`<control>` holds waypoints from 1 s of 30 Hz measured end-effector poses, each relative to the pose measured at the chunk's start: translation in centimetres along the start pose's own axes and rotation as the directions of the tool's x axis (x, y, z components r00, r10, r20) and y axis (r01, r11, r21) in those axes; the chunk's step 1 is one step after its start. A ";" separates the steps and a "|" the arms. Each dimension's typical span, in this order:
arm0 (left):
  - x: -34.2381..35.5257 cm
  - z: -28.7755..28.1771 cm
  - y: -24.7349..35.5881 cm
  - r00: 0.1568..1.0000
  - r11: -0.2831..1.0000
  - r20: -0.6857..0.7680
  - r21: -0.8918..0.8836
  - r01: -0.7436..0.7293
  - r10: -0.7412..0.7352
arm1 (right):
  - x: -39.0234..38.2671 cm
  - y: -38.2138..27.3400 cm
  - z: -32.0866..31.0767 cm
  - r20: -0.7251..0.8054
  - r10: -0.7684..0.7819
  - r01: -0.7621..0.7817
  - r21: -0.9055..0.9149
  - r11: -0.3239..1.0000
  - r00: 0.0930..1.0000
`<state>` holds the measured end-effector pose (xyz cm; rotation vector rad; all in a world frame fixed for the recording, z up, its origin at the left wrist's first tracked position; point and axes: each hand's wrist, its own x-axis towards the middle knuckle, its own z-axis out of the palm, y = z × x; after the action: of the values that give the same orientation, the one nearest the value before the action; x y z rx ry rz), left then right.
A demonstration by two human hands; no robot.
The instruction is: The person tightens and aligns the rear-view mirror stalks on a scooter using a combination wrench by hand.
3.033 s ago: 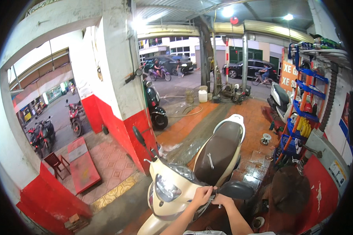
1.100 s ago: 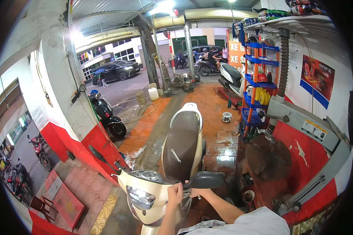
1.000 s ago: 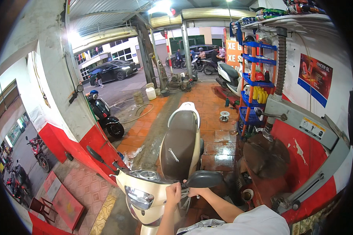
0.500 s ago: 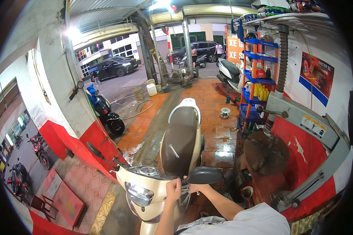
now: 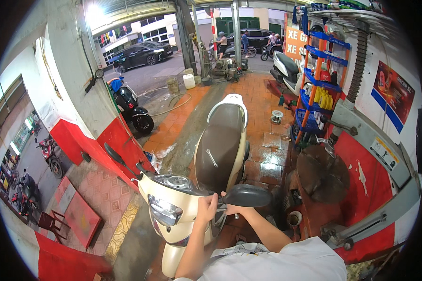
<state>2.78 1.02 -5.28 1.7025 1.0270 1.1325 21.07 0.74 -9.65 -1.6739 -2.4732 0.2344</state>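
Observation:
A cream scooter (image 5: 177, 238) stands in front of me, its headlight side toward me. Its brown seat (image 5: 220, 143) carries a small silver wrench (image 5: 212, 158). At the handlebar end, close to the black mirror (image 5: 247, 195), both my hands are side by side. My left hand (image 5: 207, 207) is closed, thumb up, at the inner end of the mirror; what lies inside its fingers is hidden. My right hand (image 5: 231, 210) is wrapped round the handlebar just under the mirror, which covers part of its fingers. A lever tip (image 5: 237, 217) pokes out below the right hand.
On the right are a blue-and-orange shelf rack (image 5: 320, 96) with bottles, a grey machine arm (image 5: 382, 150) and a round dark plate (image 5: 322, 175). A spool (image 5: 276, 117) sits on the tiled floor. A red-and-white pillar (image 5: 112, 145) rises left; a black scooter (image 5: 135, 110) stands behind it.
My view has tilted downward, so the scene sits higher. Both hands keep their place by the mirror, drawn slightly closer together. People out on the street have moved.

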 end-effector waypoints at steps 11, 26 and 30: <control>5.2 -1.7 3.3 0.895 0.944 0.299 0.092 0.318 -0.330 | 2.7 6.4 -0.3 0.058 -0.266 0.105 0.824 0.557 0.962; 12.0 0.6 -2.4 0.998 0.805 -0.048 0.589 0.069 -0.050 | 26.0 18.7 9.0 -0.040 0.290 -0.193 0.660 0.726 0.956; 12.7 0.6 -2.4 0.973 0.832 -0.171 0.509 0.222 -0.155 | 29.9 20.4 11.8 -0.025 0.340 -0.274 0.541 0.795 0.940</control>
<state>6.17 13.46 -4.23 1.9034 1.6656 0.8795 26.15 35.44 -24.48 -1.7482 -1.7940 0.7558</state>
